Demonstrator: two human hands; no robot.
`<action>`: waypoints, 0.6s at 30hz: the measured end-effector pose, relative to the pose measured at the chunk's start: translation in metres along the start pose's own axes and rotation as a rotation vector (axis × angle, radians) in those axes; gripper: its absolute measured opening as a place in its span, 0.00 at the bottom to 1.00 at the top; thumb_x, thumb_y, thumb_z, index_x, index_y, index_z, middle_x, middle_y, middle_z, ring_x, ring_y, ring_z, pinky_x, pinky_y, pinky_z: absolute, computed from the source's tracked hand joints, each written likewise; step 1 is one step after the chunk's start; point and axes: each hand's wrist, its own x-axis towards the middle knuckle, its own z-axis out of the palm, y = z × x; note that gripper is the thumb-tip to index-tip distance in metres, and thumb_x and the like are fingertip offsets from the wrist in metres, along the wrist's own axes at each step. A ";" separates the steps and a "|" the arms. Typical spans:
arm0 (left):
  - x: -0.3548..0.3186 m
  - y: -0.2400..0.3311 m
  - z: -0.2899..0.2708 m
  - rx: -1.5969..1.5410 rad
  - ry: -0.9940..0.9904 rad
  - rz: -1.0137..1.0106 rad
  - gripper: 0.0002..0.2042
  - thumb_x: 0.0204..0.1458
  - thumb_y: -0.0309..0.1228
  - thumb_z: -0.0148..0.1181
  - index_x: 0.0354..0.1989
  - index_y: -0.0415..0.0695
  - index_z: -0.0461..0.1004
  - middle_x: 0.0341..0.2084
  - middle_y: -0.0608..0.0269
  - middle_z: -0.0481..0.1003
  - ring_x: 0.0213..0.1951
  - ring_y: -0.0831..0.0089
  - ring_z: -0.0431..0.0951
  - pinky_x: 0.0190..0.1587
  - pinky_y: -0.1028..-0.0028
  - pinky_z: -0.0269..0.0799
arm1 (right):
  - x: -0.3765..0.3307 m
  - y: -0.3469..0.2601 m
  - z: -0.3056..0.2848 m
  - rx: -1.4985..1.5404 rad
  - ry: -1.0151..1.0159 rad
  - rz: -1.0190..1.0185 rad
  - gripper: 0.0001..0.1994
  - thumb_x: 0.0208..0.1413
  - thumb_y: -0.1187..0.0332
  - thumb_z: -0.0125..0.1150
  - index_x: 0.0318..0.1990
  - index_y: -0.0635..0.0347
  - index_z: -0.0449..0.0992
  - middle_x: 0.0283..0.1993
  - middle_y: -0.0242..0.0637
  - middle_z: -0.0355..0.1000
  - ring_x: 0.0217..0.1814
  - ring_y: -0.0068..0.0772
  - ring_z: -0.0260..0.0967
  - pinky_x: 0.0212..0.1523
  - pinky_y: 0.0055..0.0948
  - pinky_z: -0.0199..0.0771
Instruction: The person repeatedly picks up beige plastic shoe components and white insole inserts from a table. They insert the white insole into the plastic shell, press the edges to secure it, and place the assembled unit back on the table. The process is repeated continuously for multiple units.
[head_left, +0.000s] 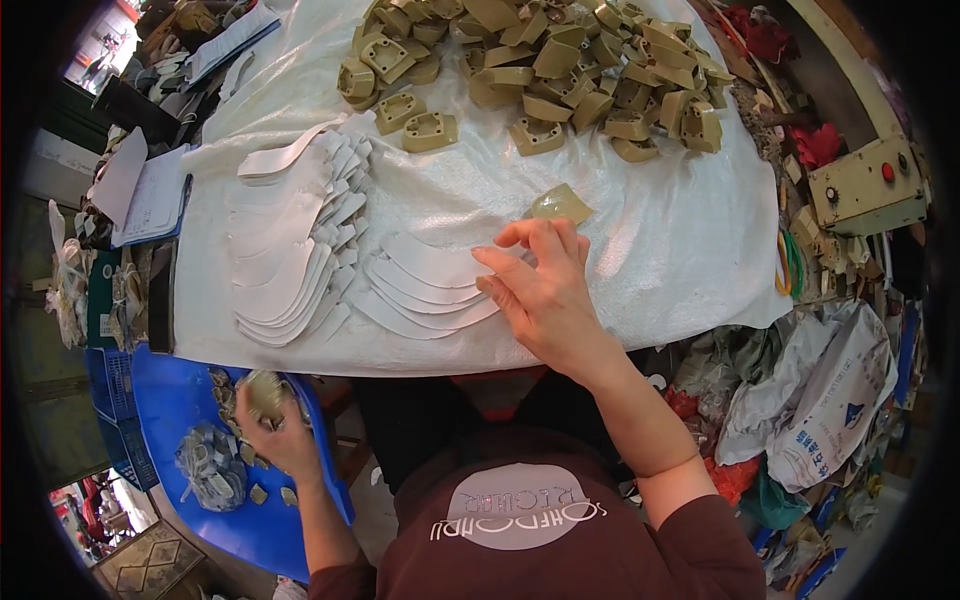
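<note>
A piece [266, 392] was clasped in the left hand [275, 432] over the blue surface [225, 532]; the right hand [548, 298] was half-curled by strips [420, 292], apparently fanned for easy separation, but any pinch could not be told.

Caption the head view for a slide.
Right hand by curved white pieces; left hand holding a blurred olive piece above a blue surface.
</note>
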 end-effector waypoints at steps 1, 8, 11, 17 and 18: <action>-0.001 -0.029 -0.013 0.160 0.006 -0.029 0.25 0.44 0.23 0.61 0.54 0.38 0.66 0.47 0.52 0.68 0.52 0.59 0.66 0.55 0.65 0.61 | 0.001 -0.001 0.002 -0.034 0.004 -0.008 0.12 0.47 0.69 0.64 0.42 0.54 0.78 0.45 0.34 0.64 0.47 0.36 0.56 0.49 0.35 0.52; 0.014 -0.021 -0.027 0.323 0.170 -0.050 0.25 0.45 0.20 0.58 0.55 0.40 0.67 0.47 0.53 0.64 0.52 0.60 0.62 0.53 0.65 0.60 | 0.009 -0.008 0.011 -0.196 0.003 -0.033 0.10 0.44 0.69 0.64 0.37 0.50 0.80 0.48 0.32 0.62 0.51 0.35 0.54 0.53 0.40 0.43; 0.022 0.040 0.002 -0.120 0.026 0.157 0.19 0.45 0.18 0.56 0.48 0.37 0.71 0.45 0.53 0.70 0.48 0.61 0.69 0.51 0.65 0.64 | 0.008 -0.003 0.016 -0.261 -0.074 -0.018 0.06 0.36 0.73 0.60 0.26 0.52 0.77 0.46 0.31 0.62 0.53 0.36 0.53 0.50 0.42 0.45; 0.024 0.159 0.047 -0.332 -0.393 0.726 0.16 0.41 0.19 0.57 0.43 0.37 0.75 0.44 0.50 0.74 0.50 0.53 0.73 0.54 0.59 0.65 | 0.009 0.000 0.021 -0.273 0.010 -0.061 0.04 0.34 0.75 0.58 0.21 0.54 0.73 0.44 0.31 0.63 0.52 0.37 0.55 0.51 0.43 0.45; 0.020 0.156 0.056 -0.283 -0.401 0.728 0.17 0.42 0.19 0.56 0.44 0.37 0.74 0.46 0.49 0.73 0.52 0.52 0.71 0.55 0.58 0.64 | 0.007 0.002 0.018 -0.266 0.037 -0.056 0.04 0.35 0.75 0.58 0.22 0.54 0.73 0.43 0.31 0.63 0.51 0.37 0.56 0.51 0.43 0.45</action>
